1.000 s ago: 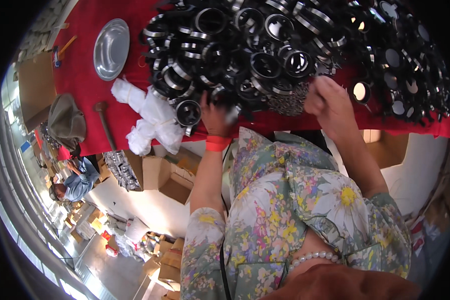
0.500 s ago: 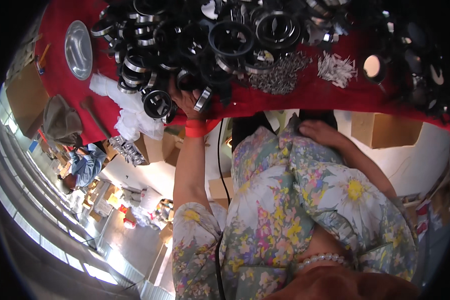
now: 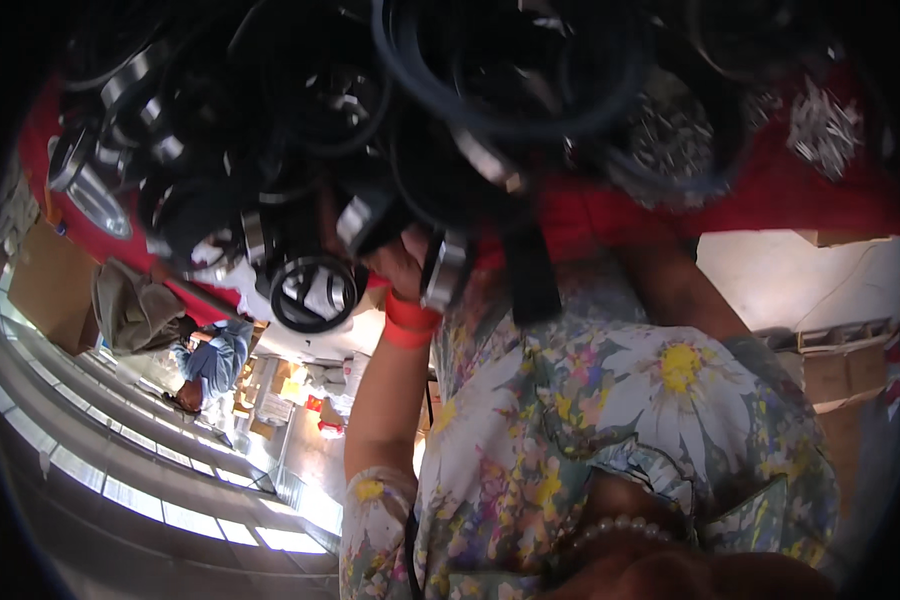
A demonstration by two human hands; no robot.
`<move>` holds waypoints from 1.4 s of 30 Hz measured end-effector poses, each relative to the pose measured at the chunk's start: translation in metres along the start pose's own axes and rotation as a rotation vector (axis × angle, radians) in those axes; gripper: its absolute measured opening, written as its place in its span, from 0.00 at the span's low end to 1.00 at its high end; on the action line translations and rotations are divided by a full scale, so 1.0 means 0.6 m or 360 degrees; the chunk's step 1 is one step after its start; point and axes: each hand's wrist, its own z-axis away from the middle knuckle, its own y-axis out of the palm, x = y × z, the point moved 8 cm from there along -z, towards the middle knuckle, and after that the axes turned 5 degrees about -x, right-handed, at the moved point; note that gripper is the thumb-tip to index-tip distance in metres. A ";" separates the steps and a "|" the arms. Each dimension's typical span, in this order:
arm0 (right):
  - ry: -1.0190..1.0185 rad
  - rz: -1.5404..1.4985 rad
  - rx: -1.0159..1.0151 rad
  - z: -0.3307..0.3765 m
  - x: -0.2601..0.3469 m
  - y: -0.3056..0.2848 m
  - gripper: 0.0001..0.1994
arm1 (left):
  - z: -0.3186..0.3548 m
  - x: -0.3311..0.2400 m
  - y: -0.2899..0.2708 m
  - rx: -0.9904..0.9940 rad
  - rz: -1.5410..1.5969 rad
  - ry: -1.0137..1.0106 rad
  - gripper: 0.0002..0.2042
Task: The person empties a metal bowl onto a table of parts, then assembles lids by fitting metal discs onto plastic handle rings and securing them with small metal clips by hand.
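Observation:
A heap of black ring-shaped bands (image 3: 490,90) with grey metal blocks covers the red table (image 3: 800,195) and fills the top of the view. My left hand (image 3: 402,262), with a red wristband, is at the heap's near edge. Its fingers are closed around a black band with a grey block (image 3: 444,272). One black ring (image 3: 313,293) hangs over the table edge just left of that hand. My right forearm (image 3: 675,285) runs up under a wide black strap (image 3: 530,270). The right hand itself is hidden behind the heap.
A silver plate (image 3: 95,195) and a white cloth (image 3: 218,272) lie at the table's left. A grey-brown cloth (image 3: 130,305) hangs beside a cardboard box (image 3: 45,285). Small metal pieces (image 3: 825,125) lie at the right. Another person in blue (image 3: 210,360) crouches below.
The view has moved much closer to the heap. My left hand stays at the heap's edge. My right hand dropped from the heap to the table edge, then went out of sight beneath it.

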 end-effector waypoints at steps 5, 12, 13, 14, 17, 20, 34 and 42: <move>-0.0231 -0.0382 0.0408 0.203 0.196 0.001 0.18 | 0.005 0.040 -0.002 0.0123 0.0025 -0.0107 0.19; -0.0357 -0.0635 0.0632 0.236 0.293 -0.016 0.19 | 0.002 0.054 -0.006 0.0187 0.0054 -0.0155 0.17; -0.0305 -0.0530 0.0593 0.210 0.252 0.000 0.19 | 0.009 0.055 -0.005 0.0178 0.0061 -0.0141 0.17; -0.0288 -0.0418 0.0540 0.184 0.215 0.014 0.19 | 0.011 0.059 -0.002 0.0156 0.0074 -0.0130 0.17; -0.0206 -0.0145 0.0386 0.123 0.108 0.032 0.19 | 0.020 0.076 0.003 0.0104 0.0143 -0.0102 0.16; -0.0149 0.0012 0.0294 0.095 0.075 0.054 0.19 | 0.026 0.091 -0.008 0.0087 0.0195 -0.0089 0.16; -0.0183 0.0595 0.0233 -0.061 0.023 0.112 0.19 | -0.012 0.088 -0.082 -0.0151 -0.0436 0.0240 0.22; -0.0291 0.0926 0.0345 -0.176 -0.005 0.143 0.20 | -0.044 0.067 -0.084 -0.0339 0.0116 0.0087 0.20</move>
